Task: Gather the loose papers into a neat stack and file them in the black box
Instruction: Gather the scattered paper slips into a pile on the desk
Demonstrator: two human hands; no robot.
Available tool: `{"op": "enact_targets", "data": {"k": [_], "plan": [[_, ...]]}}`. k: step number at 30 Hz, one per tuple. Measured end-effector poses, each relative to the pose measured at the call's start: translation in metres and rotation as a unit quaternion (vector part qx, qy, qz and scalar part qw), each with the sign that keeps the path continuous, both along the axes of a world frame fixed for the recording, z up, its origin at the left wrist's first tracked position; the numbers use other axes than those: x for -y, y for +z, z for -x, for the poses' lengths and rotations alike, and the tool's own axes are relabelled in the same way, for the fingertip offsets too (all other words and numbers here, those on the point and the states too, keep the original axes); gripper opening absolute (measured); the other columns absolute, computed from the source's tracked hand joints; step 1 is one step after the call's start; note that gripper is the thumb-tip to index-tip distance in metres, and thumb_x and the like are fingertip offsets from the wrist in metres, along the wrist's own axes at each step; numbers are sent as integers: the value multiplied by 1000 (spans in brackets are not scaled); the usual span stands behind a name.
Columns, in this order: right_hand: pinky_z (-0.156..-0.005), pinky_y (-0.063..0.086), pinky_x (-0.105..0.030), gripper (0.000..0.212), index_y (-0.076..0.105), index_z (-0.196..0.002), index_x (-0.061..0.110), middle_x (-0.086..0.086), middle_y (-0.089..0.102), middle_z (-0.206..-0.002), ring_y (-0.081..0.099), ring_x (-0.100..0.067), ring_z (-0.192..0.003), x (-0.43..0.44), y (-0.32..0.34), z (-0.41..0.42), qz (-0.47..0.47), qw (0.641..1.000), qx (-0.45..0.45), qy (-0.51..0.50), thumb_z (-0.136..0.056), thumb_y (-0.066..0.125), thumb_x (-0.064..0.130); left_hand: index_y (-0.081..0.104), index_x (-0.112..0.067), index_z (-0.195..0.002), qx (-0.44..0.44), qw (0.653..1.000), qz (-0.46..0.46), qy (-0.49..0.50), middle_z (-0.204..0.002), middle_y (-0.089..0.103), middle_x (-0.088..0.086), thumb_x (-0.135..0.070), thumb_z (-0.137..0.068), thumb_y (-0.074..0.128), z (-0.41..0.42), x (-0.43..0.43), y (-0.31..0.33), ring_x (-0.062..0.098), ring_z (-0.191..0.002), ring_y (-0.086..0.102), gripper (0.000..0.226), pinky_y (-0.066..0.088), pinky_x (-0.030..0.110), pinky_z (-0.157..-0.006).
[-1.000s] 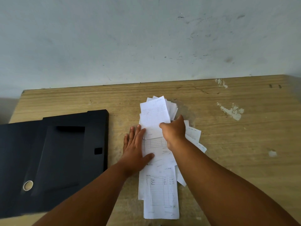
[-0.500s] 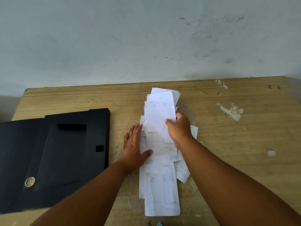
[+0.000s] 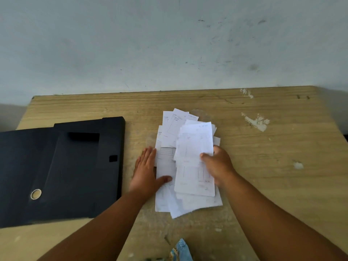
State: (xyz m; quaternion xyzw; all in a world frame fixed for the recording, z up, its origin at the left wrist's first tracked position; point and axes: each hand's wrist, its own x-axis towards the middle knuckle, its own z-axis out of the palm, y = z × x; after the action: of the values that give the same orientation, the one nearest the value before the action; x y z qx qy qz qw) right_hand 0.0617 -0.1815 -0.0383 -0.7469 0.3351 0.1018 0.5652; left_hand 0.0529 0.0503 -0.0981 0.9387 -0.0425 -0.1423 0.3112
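Observation:
Several white printed papers [image 3: 175,129] lie in a loose overlapping pile at the middle of the wooden table [image 3: 273,166]. My right hand [image 3: 218,164] pinches a bundle of sheets [image 3: 195,147] by its right edge, lying over the pile. My left hand [image 3: 146,170] rests flat against the pile's left edge, fingers together and thumb on a sheet. The black box [image 3: 62,170] lies open and flat to the left of the papers, about a hand's width from my left hand.
A pale scuffed wall rises behind the table's far edge. White paint chips [image 3: 256,122] mark the table top at the right. A bit of blue patterned cloth [image 3: 181,250] shows at the near edge.
My right hand has brought its held bundle down and toward me, from raised over the far end to lying over the pile's middle. The long sheet near me is now partly covered.

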Motion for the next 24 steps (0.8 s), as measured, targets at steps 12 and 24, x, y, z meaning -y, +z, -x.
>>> {"op": "enact_targets", "data": {"k": [12,24], "plan": [[-90,52,-41,27,54,-123,13,-7,57,-124,51,-27,-117,-48,-9,41,254,956,-18,147,-96,57,19,-35,-21,-152,-43,994,-96,-44,-163,-39,-4,-81,-89,20,42,6,2,13,-145,-43,103,-28,35,-117],[-88,53,-35,60,41,-140,17,-5,61,-131,61,-27,-118,-83,-5,43,104,985,-48,129,-87,69,12,-42,-20,-144,-92,986,-119,-68,-156,-47,0,-70,-94,7,41,15,8,18,-143,-47,86,-30,41,-117]]}}
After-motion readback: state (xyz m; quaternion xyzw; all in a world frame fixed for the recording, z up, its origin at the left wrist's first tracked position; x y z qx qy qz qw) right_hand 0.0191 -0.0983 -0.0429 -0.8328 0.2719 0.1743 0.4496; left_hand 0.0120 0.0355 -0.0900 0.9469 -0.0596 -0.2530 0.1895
